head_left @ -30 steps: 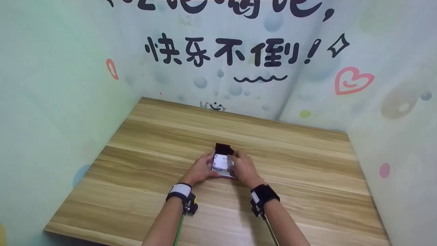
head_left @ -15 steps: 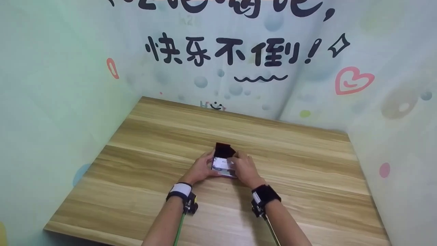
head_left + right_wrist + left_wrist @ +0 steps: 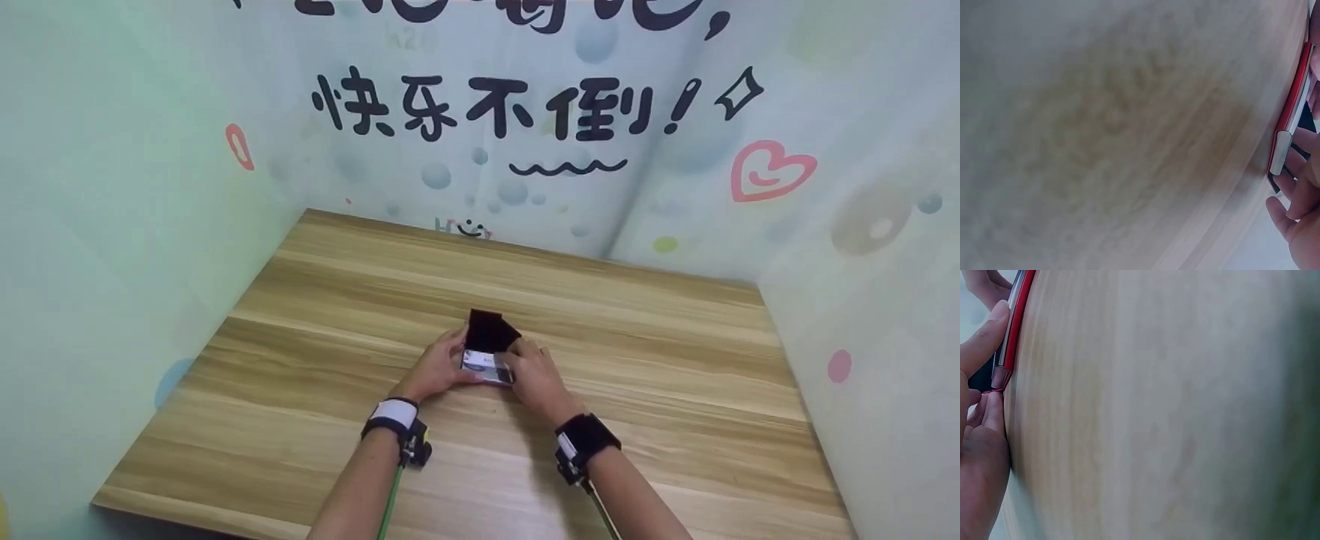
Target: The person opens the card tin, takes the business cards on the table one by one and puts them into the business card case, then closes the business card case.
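Flat near the middle of the table lies an opened card case [image 3: 491, 375], with a metallic frame, black inner lining [image 3: 489, 331] and a red outer shell visible in both wrist views. A white printed card [image 3: 480, 358] sits partly inside its near half. My left hand [image 3: 435, 369] grips the case from the left, thumb at the near corner and fingers along the far left side. From the right, my right hand [image 3: 540, 379] has curled fingers pinching the card's right part; the exact contact is partly hidden by the hand.
The wooden table [image 3: 337, 300] stretches around both hands. Printed fabric walls [image 3: 420, 165] enclose it at the back and both sides. Each wrist wears a strap [image 3: 589, 436] with a small camera.
The white card has slid toward me into the near half of the case, and more black lining shows behind it. My right hand has shifted slightly nearer; the left hand keeps its grip.
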`<state>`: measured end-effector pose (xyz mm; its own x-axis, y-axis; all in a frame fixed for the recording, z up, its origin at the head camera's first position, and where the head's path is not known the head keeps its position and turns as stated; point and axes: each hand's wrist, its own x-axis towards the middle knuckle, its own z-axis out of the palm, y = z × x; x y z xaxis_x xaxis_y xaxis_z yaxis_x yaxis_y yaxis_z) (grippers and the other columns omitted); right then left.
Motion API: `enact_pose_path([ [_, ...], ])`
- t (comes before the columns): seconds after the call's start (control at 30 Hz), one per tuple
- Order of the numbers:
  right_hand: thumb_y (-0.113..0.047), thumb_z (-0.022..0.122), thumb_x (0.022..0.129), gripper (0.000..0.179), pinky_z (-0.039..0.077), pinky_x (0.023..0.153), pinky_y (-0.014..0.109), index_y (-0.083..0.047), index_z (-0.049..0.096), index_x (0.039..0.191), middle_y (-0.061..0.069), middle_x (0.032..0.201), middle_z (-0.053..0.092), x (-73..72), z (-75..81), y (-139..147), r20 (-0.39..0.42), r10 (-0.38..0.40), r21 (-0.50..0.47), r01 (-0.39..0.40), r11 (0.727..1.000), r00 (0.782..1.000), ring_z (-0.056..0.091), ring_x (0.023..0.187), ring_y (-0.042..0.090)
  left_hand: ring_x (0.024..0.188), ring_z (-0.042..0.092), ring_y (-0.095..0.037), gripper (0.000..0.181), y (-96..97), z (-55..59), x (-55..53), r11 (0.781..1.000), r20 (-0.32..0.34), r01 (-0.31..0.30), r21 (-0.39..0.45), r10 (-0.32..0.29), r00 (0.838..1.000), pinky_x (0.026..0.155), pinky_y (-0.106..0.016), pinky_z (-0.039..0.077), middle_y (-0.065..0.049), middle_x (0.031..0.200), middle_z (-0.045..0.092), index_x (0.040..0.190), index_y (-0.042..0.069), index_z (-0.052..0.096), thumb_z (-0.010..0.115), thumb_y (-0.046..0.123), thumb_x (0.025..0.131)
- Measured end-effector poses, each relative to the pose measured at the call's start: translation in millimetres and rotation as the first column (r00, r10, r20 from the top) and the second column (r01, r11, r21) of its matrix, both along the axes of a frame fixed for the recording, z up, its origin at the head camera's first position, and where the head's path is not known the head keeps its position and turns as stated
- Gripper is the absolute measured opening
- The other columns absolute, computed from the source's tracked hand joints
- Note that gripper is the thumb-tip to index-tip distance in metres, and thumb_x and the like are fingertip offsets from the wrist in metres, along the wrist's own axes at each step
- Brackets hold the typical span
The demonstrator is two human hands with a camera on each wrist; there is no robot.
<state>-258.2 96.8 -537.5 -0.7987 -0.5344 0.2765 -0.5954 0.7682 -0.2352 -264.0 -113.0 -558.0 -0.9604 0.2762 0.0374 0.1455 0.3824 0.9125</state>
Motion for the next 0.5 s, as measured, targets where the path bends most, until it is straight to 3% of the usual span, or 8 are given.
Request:
enact_pose_path([
  [0.17,0.011,0.065,0.077,0.043,0.050,0.089,0.049,-0.006,0.072,0.116,0.015,0.113,0.063,0.4,1.1,3,0.022,0.010,-0.002,-0.010,1.000,1.000,0.062,0.106,0.035,0.150,0.030,-0.036,0.099,0.5,0.7,-1.4,0.999,-0.003,0.010,0.037,-0.010,1.000,0.125,-0.045,0.026,-0.022,0.163,0.027,0.157,0.004,0.026,0.084,0.009,0.078],
  [0.33,0.013,0.062,0.077,0.046,0.053,0.094,0.050,-0.001,0.069,0.120,0.017,0.116,0.065,-1.8,0.9,9,0.031,0.024,-0.074,-0.021,0.997,0.999,0.063,0.108,0.036,0.148,0.035,-0.037,0.101,-0.1,-1.5,-2.2,1.000,-0.024,0.006,-0.022,-0.007,1.000,0.124,-0.046,0.029,-0.023,0.159,0.034,0.158,0.006,0.025,0.086,0.012,0.077],
  [0.5,0.013,0.057,0.085,0.044,0.053,0.101,0.049,0.010,0.060,0.128,0.026,0.121,0.062,-10.2,2.7,15,-0.045,-0.005,-0.145,-0.001,0.989,0.999,0.062,0.113,0.041,0.148,0.031,-0.041,0.105,0.3,0.3,-1.9,0.988,0.040,0.052,0.148,-0.058,0.997,0.123,-0.046,0.030,-0.029,0.161,0.026,0.157,-0.006,0.013,0.081,-0.001,0.078],
])
